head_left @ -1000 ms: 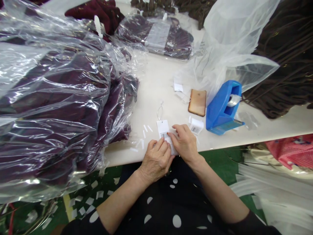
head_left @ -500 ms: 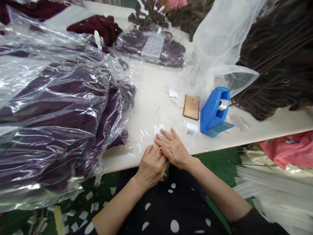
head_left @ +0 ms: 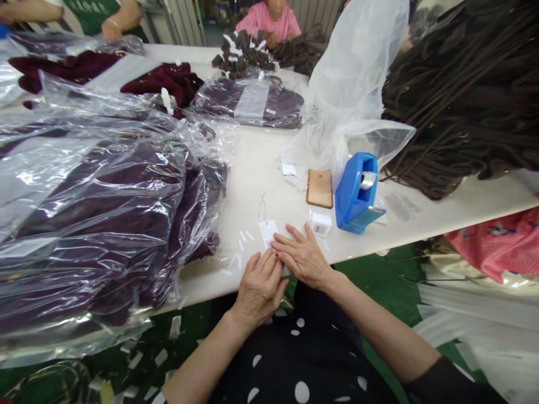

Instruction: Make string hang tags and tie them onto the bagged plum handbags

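At the table's front edge, a white hang tag [head_left: 268, 230] with a loop of string lies flat, its lower part covered by my fingers. My right hand [head_left: 304, 257] rests on the tag's right side with fingers stretched apart. Just below, my left hand [head_left: 261, 285] has its fingertips down at the tag's lower edge, thumb apart from the fingers. The fingertips of both hands nearly touch. Beside my right hand are a small white stack of barcode labels [head_left: 320, 224] and a blue tape dispenser [head_left: 351, 196]. Narrow white strips [head_left: 241, 241] lie left of the tag.
Plastic-bagged maroon garments [head_left: 105, 213] fill the left side. Behind are a tan phone case [head_left: 320, 188], a bagged garment [head_left: 252, 104] and clear plastic bags [head_left: 353, 73]. Dark brown garments [head_left: 463, 106] are heaped at right. Across the table sits a person in pink [head_left: 269, 22].
The view has tilted up, showing people across the table. My hands have shifted slightly apart, and more of the hang tag shows. My left fingers are more spread.
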The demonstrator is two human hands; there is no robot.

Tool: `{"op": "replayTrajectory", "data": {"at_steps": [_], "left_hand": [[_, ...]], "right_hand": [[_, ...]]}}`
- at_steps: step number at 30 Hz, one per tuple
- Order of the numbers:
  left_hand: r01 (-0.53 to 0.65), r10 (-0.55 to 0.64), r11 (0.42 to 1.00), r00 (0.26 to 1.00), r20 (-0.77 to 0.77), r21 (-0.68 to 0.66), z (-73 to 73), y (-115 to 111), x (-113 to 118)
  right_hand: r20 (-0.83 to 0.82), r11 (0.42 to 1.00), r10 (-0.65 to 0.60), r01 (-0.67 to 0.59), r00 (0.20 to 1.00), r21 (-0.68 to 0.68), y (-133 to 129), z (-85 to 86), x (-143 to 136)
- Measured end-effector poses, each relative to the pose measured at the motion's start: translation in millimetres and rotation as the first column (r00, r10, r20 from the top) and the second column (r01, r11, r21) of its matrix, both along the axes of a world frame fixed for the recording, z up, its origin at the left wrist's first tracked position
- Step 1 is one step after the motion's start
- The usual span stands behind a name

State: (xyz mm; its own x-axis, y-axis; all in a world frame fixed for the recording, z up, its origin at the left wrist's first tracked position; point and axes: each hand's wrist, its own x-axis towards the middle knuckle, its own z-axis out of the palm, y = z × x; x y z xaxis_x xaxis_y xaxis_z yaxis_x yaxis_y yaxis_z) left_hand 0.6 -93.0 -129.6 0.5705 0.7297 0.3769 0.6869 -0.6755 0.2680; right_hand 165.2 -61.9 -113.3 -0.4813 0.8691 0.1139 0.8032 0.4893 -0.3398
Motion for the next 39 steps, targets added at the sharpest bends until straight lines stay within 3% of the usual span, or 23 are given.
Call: {"op": "replayTrajectory", "data": {"at_steps": [7,12,15,22,28,31,34,39], "left_hand": [[-0.005,0.021,0.987,0.995,0.101,-0.162,11.8,10.1,-7.0],[0.023,-0.027,0.992,0.999,-0.03,-0.121,12.6,24.1,-15.8],[0.045,-0.052,0.983,0.998,-0.032,-0.178,12.8,32.2,-22.1],[0.076,-0.083,0.926,0.997,-0.003,-0.371,27.6,71.3,-22.1],[-0.022,0.014,0.874,1.0,-0.021,-0.486,32.9,90.8,-8.9],[-0.052,0.055,0.871,0.998,-0.009,-0.488,29.7,90.5,-7.1],[-0.075,0.089,0.875,0.996,0.007,-0.478,25.3,88.3,-7.0],[-0.121,0.141,0.887,0.99,0.011,-0.446,22.0,82.0,-7.2]], "right_hand": [[0.013,0.995,-0.045,0.043,0.999,0.09,-6.7,-8.5,4.4],[-0.003,0.992,-0.042,0.042,0.999,0.122,-6.4,-14.6,2.9],[-0.046,0.991,-0.066,0.071,0.997,0.117,-8.3,-16.3,1.7],[-0.184,0.917,-0.359,0.383,0.915,0.112,-21.0,-22.2,-17.0],[-0.235,0.87,-0.473,0.492,0.849,0.03,-20.0,-18.5,-28.8],[-0.238,0.849,-0.515,0.528,0.823,-0.012,-11.5,-9.1,-30.1],[-0.205,0.871,-0.487,0.488,0.849,-0.047,10.0,3.0,-28.5],[-0.005,0.889,-0.41,0.398,0.912,-0.227,57.4,17.9,-25.9]]}}
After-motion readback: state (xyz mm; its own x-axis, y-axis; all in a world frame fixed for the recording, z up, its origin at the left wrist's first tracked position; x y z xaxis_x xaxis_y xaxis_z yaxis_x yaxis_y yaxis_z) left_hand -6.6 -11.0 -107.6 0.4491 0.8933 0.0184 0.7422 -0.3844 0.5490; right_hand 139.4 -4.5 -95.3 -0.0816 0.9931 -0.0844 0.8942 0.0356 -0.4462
